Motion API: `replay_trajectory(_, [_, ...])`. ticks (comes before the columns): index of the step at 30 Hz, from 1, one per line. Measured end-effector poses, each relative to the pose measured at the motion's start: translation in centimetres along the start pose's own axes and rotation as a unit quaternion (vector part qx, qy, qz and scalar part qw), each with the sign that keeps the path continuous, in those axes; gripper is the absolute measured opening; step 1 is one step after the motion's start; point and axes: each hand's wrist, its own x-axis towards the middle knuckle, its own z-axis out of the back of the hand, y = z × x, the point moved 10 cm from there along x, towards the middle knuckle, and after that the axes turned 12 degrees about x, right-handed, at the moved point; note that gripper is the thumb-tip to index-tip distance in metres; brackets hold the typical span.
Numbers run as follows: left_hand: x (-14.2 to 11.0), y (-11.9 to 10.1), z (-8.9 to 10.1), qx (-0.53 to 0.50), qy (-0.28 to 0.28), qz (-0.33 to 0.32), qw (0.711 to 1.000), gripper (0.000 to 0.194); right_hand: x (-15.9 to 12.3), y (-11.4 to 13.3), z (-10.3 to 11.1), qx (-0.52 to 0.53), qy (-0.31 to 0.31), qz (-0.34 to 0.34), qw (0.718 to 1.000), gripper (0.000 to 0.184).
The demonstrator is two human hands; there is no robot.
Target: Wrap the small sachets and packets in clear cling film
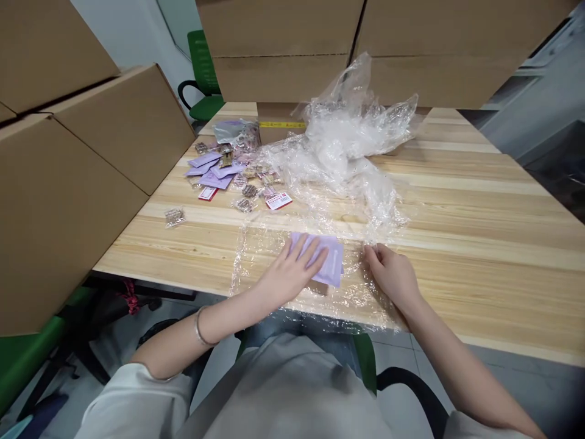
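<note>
My left hand (292, 271) lies flat with fingers spread on a light purple packet (333, 259), pressing it onto clear plastic film (260, 244) near the table's front edge. To the right, my right hand (392, 273) pinches the film's edge between thumb and fingers. Beyond my hands the same kind of film rises into a large crumpled heap (338, 146). Left of the heap lie several purple packets (214, 174), small clear-wrapped pieces (250, 191) and a red-and-white card (278, 201). One wrapped piece (174, 216) sits apart, farther left.
Large cardboard boxes (119, 131) stand along the left side, and more boxes (283, 36) rise behind the wooden table (457, 244). Yellow tape (282, 125) shows at the back. A green chair (203, 73) stands behind the far left corner.
</note>
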Motion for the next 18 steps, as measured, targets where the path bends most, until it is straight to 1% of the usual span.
replay_trajectory(1, [0.4, -0.7, -1.0, -0.022, 0.028, -0.012, 0.999, 0.065, -0.1, 0.0, 0.2, -0.003, -0.001, -0.002, 1.0, 0.043])
replay_trajectory(2, [0.5, -0.9, -1.5, -0.046, 0.046, -0.021, 0.998, 0.064, -0.3, 0.0, 0.6, -0.003, -0.006, -0.001, 1.0, 0.043])
replay_trajectory(3, [0.3, -0.6, -1.5, -0.072, 0.054, -0.029, 0.995, 0.064, -0.6, -0.1, 1.3, -0.004, -0.02, 0.006, 1.0, 0.044])
replay_trajectory(4, [-0.2, 0.0, -1.1, -0.095, 0.053, -0.037, 0.993, 0.067, -0.9, 0.0, 2.3, -0.008, -0.04, 0.027, 0.999, 0.045])
replay_trajectory(5, [-0.9, 0.9, -0.3, -0.116, 0.043, -0.044, 0.991, 0.07, -1.3, 0.2, 3.3, -0.017, -0.057, 0.068, 0.996, 0.047])
replay_trajectory(6, [-2.0, 2.3, 0.6, -0.131, 0.03, -0.041, 0.99, 0.07, -2.0, 0.5, 4.2, -0.031, -0.067, 0.127, 0.989, 0.047])
replay_trajectory(7, [-3.3, 3.9, 1.5, -0.138, 0.011, -0.029, 0.99, 0.063, -2.8, 0.9, 4.7, -0.049, -0.061, 0.198, 0.977, 0.046])
replay_trajectory(9, [-6.4, 7.1, 3.0, -0.151, -0.034, -0.003, 0.988, 0.05, -4.9, 0.9, 4.8, -0.08, -0.009, 0.331, 0.94, 0.044])
replay_trajectory(10, [-8.1, 8.6, 3.0, -0.157, -0.041, 0.015, 0.987, 0.046, -5.8, 0.4, 4.6, -0.09, 0.023, 0.374, 0.923, 0.046])
replay_trajectory(11, [-9.5, 9.7, 2.8, -0.163, -0.043, 0.022, 0.985, 0.044, -6.5, -0.3, 4.5, -0.099, 0.05, 0.398, 0.911, 0.049])
replay_trajectory(13, [-11.7, 11.5, 1.2, -0.167, -0.017, 0.037, 0.985, 0.043, -7.2, -1.6, 4.2, -0.118, 0.085, 0.414, 0.899, 0.055])
replay_trajectory(14, [-12.4, 12.1, 0.4, -0.161, -0.007, 0.043, 0.986, 0.043, -7.3, -1.9, 4.0, -0.128, 0.094, 0.419, 0.894, 0.057])
replay_trajectory(16, [-12.9, 13.1, -0.8, -0.14, 0.007, 0.049, 0.989, 0.045, -7.3, -1.4, 3.9, -0.142, 0.1, 0.442, 0.88, 0.06])
replay_trajectory(18, [-12.6, 13.4, -1.4, -0.121, 0.017, 0.037, 0.992, 0.048, -7.2, -0.2, 3.8, -0.141, 0.109, 0.48, 0.859, 0.064])
